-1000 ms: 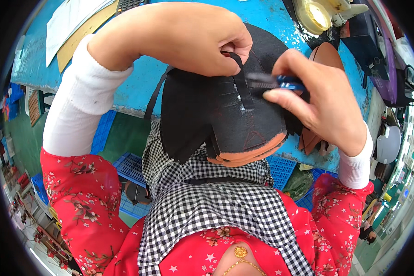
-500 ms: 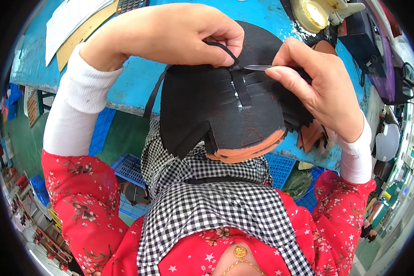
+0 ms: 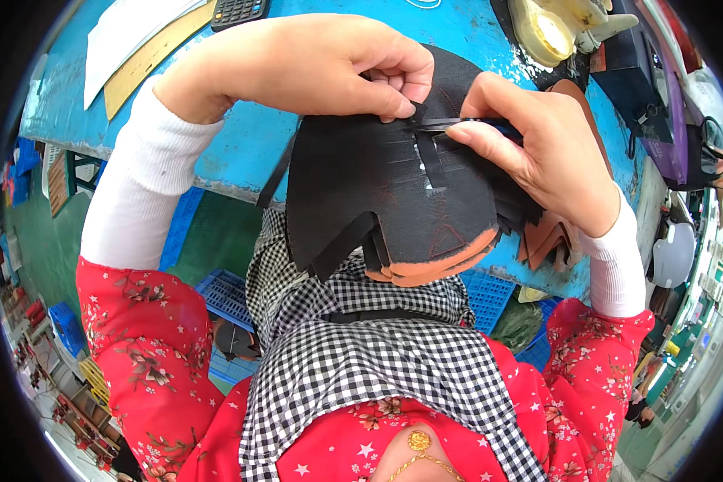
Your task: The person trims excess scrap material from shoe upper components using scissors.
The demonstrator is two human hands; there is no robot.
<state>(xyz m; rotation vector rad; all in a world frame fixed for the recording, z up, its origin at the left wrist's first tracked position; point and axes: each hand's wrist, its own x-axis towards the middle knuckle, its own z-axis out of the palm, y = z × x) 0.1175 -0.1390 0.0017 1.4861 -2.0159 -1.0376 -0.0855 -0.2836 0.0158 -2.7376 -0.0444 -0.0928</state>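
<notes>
A stack of black shoe upper pieces (image 3: 361,193) with orange undersides hangs over the blue table's (image 3: 241,153) near edge. A narrow black strap (image 3: 430,161) is threaded through slits in the top piece. My left hand (image 3: 321,64) pinches the strap's upper end against the piece. My right hand (image 3: 538,153) holds thin tweezers (image 3: 450,123) with a blue handle, their tip at the strap just beside my left fingertips.
A calculator (image 3: 239,10) and cardboard sheets (image 3: 136,56) lie at the table's far left. A tape roll (image 3: 542,32) and a dark machine (image 3: 643,72) stand at the far right. Blue crates (image 3: 225,293) sit under the table.
The tweezers moved left until their tip met the strap at my left fingertips. My left hand shifted slightly right and pressed the strap's loop flat. The pieces stayed in place.
</notes>
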